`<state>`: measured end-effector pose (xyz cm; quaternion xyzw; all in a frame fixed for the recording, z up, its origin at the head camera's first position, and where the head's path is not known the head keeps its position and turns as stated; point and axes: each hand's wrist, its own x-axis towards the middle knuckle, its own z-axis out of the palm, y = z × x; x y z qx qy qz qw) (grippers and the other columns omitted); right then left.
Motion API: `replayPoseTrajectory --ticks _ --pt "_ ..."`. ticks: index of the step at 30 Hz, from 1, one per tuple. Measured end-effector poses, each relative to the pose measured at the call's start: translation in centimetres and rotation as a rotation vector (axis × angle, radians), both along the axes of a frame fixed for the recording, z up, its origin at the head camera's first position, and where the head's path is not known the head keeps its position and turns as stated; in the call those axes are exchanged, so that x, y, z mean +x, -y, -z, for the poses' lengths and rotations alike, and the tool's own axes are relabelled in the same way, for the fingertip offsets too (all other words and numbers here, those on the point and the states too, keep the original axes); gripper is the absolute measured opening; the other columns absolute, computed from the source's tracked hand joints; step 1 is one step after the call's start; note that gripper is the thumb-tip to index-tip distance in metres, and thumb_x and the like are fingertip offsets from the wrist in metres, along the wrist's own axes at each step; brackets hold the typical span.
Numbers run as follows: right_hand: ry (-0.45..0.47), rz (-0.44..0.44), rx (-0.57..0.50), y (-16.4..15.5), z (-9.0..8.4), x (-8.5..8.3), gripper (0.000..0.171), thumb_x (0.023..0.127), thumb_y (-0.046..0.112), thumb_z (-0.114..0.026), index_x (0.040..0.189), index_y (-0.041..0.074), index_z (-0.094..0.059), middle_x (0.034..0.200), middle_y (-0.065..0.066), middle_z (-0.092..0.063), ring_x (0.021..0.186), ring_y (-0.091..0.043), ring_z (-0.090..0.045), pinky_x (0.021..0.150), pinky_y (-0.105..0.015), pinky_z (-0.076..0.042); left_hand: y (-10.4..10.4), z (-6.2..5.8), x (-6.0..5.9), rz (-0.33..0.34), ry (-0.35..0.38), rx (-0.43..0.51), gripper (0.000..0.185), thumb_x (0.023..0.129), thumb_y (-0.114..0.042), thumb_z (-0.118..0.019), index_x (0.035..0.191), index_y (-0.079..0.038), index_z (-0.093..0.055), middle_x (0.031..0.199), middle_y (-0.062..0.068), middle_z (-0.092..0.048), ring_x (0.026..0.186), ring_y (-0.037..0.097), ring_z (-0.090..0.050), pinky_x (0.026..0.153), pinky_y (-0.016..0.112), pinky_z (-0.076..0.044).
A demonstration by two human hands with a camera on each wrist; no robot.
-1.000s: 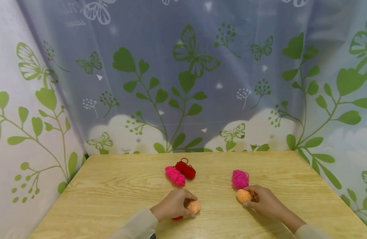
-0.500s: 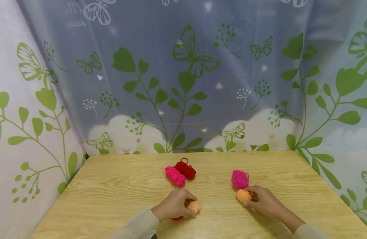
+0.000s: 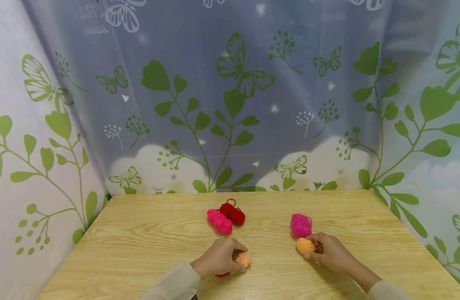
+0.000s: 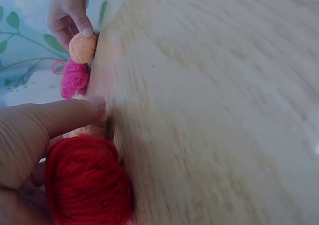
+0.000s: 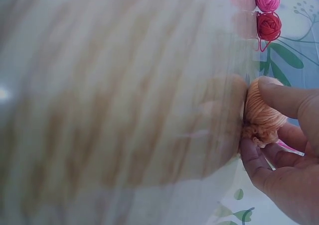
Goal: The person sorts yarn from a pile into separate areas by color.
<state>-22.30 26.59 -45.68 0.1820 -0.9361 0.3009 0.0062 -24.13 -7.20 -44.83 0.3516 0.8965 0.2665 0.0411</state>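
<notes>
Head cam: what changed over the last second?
No visible change: nothing clearly moved, taken or let go. Left hand still grips the peach yarn, right hand the orange yarn; pink yarn, magenta yarn, back red yarn and near red yarn stay put.

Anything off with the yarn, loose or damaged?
Nothing looks spilled or clearly damaged. Minor untidiness only: at the back, the dark red skein has a strand looping out, as does the magenta ball just beyond the right hand. The orange ball in that hand looks frizzy at one end.
</notes>
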Motion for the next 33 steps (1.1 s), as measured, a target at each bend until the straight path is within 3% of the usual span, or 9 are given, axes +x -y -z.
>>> replayPoseTrajectory --ticks 8,16,27,33 --pt "0.001 -0.002 -0.006 0.0 0.1 0.0 0.045 0.079 0.024 -0.078 0.112 -0.004 -0.066 0.106 -0.012 -0.066 0.085 -0.011 -0.053 0.066 -0.023 -0.046 -0.7 -0.4 0.2 0.007 -0.009 0.001 0.041 0.070 -0.021 -0.086 0.105 -0.004 -0.074 0.098 -0.001 -0.072 0.087 0.003 -0.060 0.074 0.015 -0.047" --pt "-0.011 -0.011 -0.029 -0.2 0.3 -0.1 0.045 0.079 0.024 -0.079 0.110 -0.005 -0.066 0.103 -0.011 -0.066 0.083 -0.009 -0.054 0.065 -0.021 -0.047 -2.9 -1.4 1.2 0.011 0.007 0.085 0.041 0.074 -0.020 -0.083 0.110 -0.003 -0.072 0.102 -0.002 -0.071 0.091 0.001 -0.060 0.077 0.014 -0.048" --pt "-0.003 -0.017 -0.021 -0.2 0.2 -0.2 0.048 0.080 0.026 -0.078 0.113 -0.006 -0.064 0.105 -0.012 -0.066 0.085 -0.012 -0.056 0.066 -0.024 -0.048 -6.6 0.4 3.4 0.075 0.066 0.129 0.040 0.077 -0.018 -0.080 0.113 -0.003 -0.070 0.107 -0.003 -0.070 0.098 -0.002 -0.059 0.079 0.013 -0.048" --pt "0.007 -0.013 -0.035 -0.2 0.1 -0.1 0.048 0.080 0.025 -0.078 0.113 -0.007 -0.064 0.103 -0.011 -0.065 0.083 -0.012 -0.057 0.065 -0.023 -0.049 -7.7 0.5 4.2 0.105 0.138 0.132 0.039 0.078 -0.020 -0.081 0.113 -0.006 -0.071 0.107 -0.007 -0.069 0.095 -0.005 -0.057 0.074 0.013 -0.048"
